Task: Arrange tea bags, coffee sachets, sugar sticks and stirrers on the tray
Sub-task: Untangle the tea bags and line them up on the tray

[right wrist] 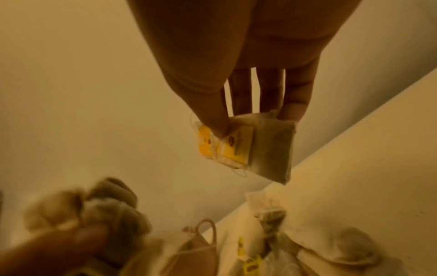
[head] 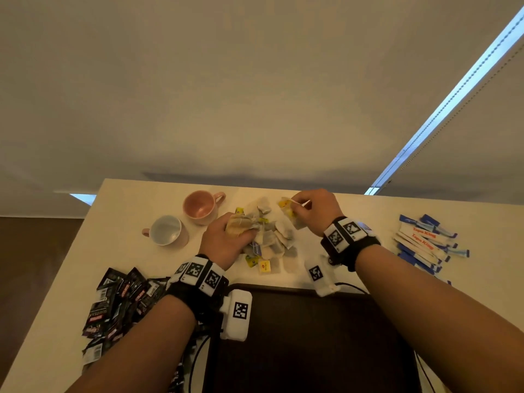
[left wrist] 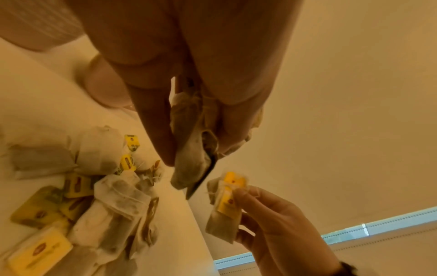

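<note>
A heap of tea bags (head: 269, 239) with yellow tags lies mid-table, beyond a dark tray (head: 312, 336) at the near edge. My left hand (head: 226, 236) grips a bunch of tea bags (left wrist: 196, 149) over the heap's left side. Above the heap's far right, my right hand (head: 309, 211) pinches a tea bag with its yellow tag (right wrist: 248, 147) between thumb and fingers. Black coffee sachets (head: 119, 302) are piled at the near left. Blue and white sugar sticks (head: 425, 242) lie at the right. No stirrers show.
A pink cup (head: 201, 207) and a white-lined pink cup (head: 167, 231) stand left of the heap, close to my left hand. The table's far edge (head: 255, 184) runs just behind the heap. A cable (head: 195, 361) trails by the tray's left side.
</note>
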